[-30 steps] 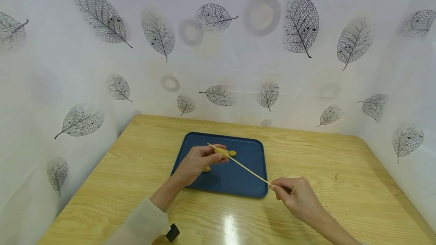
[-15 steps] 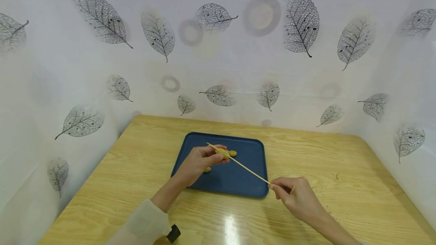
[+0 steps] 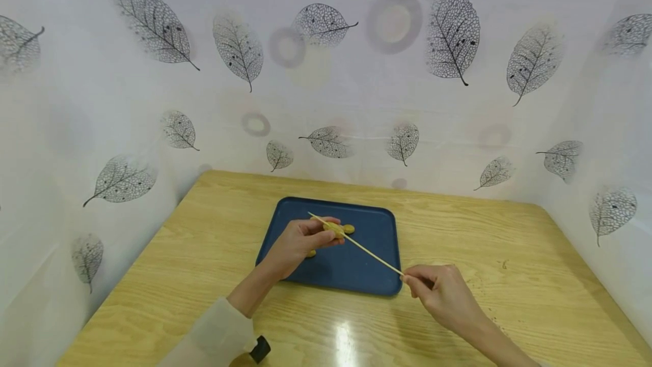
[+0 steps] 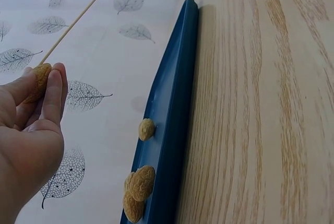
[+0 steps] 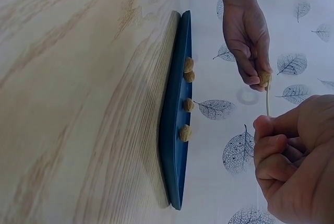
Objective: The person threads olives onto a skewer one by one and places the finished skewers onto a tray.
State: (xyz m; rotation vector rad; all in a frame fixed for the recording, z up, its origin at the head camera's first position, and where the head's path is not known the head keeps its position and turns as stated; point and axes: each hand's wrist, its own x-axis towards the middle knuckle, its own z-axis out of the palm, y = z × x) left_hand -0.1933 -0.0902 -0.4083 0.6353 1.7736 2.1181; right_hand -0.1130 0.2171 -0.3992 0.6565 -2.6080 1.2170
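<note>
My left hand (image 3: 292, 245) is above the tray, pinching a yellowish-brown, wrinkled oval piece of food (image 4: 39, 84) between thumb and fingers. A thin wooden skewer (image 3: 374, 255) runs from that piece to my right hand (image 3: 442, 294), where thumb and forefinger pinch its near end. In the head view the skewer's pointed tip shows beyond the piece, up and to the left. Whether it passes through the piece or lies against it, I cannot tell. More such pieces lie on the dark blue tray (image 3: 356, 279), one (image 3: 348, 229) behind the left fingertips and another (image 3: 311, 254) partly hidden by that hand.
The tray rests on a wood-grain table (image 3: 489, 242). In the right wrist view several loose pieces, among them a lower one (image 5: 185, 132), sit spaced along the tray. A pale curtain (image 3: 351, 89) printed with leaves surrounds the table's back and sides.
My right hand has crept slightly left with the skewer, and the tip sticks out a little further past the left fingers. The left hand holds almost still.
</note>
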